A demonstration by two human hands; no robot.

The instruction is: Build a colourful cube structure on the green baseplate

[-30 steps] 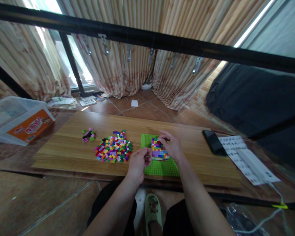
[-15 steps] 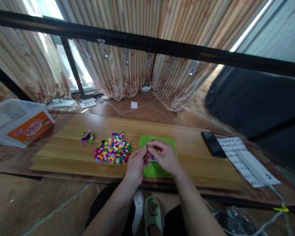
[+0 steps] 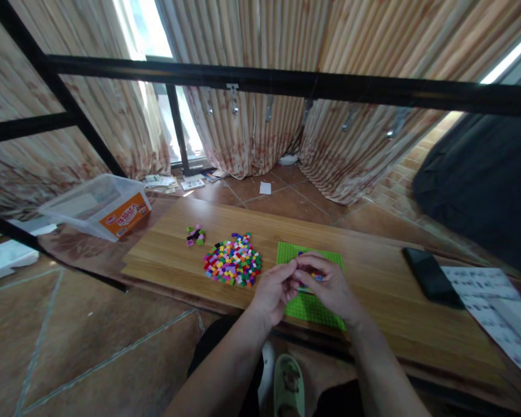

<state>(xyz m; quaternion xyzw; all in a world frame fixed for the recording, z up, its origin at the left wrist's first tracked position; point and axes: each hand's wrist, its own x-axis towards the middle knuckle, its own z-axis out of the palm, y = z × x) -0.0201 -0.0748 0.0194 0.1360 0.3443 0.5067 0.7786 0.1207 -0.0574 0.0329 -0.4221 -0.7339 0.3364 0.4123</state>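
Note:
A green studded baseplate (image 3: 310,308) lies on the wooden board, partly covered by my hands. Over its left edge, my left hand (image 3: 276,289) is closed, thumb and fingertips pinched together. My right hand (image 3: 327,284) is above the plate, its fingers bent and pinched against the left fingertips. Whatever they pinch is too small or hidden to make out. Several coloured bricks (image 3: 318,277) show on the plate beneath my right hand. Left of my hands a heap of small multicoloured bricks (image 3: 233,260) is spread out. A smaller cluster of green, pink and black bricks (image 3: 195,236) lies further left.
A clear plastic box (image 3: 102,202) with an orange label stands at the left end. On the right are a black phone (image 3: 432,277) and a printed sheet (image 3: 490,301). A black metal bar (image 3: 260,81) with hooks crosses beyond the wooden board (image 3: 382,278).
The view has turned left, so everything appears further right and more of the clear box shows. My hands stay pinched together over the baseplate.

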